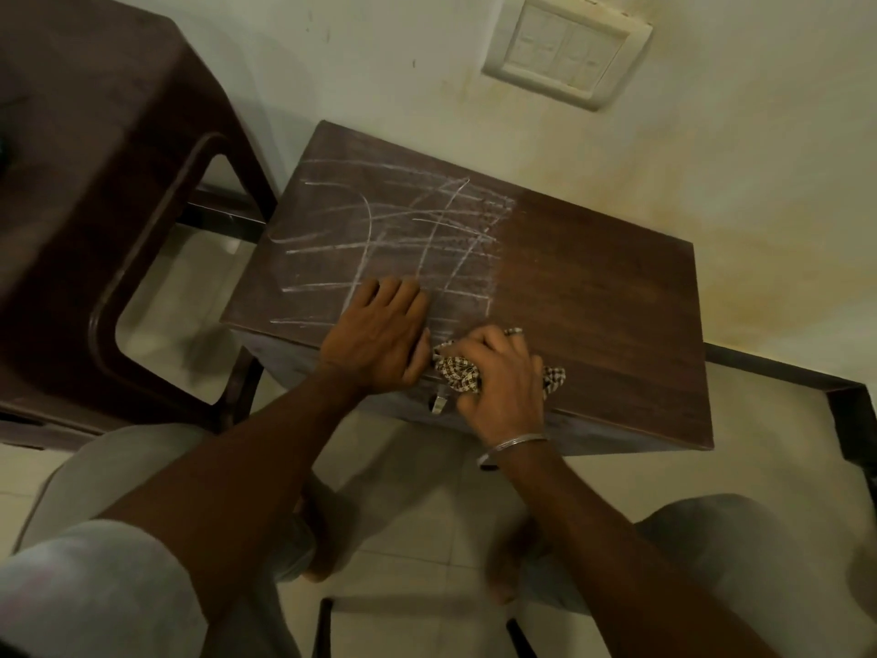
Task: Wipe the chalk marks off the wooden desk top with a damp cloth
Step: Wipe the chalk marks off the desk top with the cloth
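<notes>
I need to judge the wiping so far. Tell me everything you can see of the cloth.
The cloth is a small checked rag, dark and pale, bunched into a wad. It sits at the near edge of the desk top, under the right hand, whose fingers close over it; one corner pokes out on the hand's right side. The left hand lies flat beside it, about touching. Chalk marks remain to its left. Whether it is damp cannot be told.

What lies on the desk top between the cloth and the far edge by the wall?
In the head view, nothing: right of the chalk marks, the desk top is bare wood beyond the cloth.
</notes>
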